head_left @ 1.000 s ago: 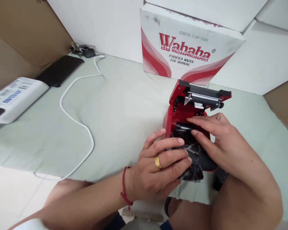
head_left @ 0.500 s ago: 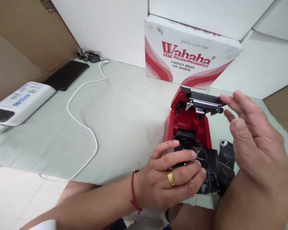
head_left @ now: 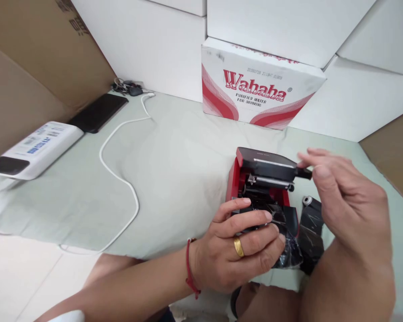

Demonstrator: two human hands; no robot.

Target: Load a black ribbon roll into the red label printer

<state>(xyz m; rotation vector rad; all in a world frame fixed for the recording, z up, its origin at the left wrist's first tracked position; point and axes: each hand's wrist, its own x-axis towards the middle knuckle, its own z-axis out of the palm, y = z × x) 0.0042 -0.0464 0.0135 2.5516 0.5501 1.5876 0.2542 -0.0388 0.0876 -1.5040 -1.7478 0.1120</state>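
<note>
A: And here we are at the bench (head_left: 174, 152)! Where's the red-and-black device (head_left: 233, 183)?

B: Right of centre, in front of the white Wahaha box (head_left: 255, 94), its lid (head_left: 268, 156) tilted partly open over the red body!

A: Left hand (head_left: 238, 250)?

B: Across the front, fingers spread slightly over glossy black film (head_left: 290, 255)! Thumb's out of sight, so I can't tell if that grip is clamped.

A: Right hand (head_left: 352, 201)?

B: Fingertips up at the lid's right end, thumb close beside the fingers, but it's blurry; no telling whether they pinch it!

A: Anything alongside?

B: A black roll (head_left: 312, 210) with a pale end, just right of the device, partly behind the right wrist! And over on the left, a white cable (head_left: 132, 192), a white case (head_left: 55, 138), a dark slab (head_left: 100, 112) and keys (head_left: 121, 86) by the wall!
</note>
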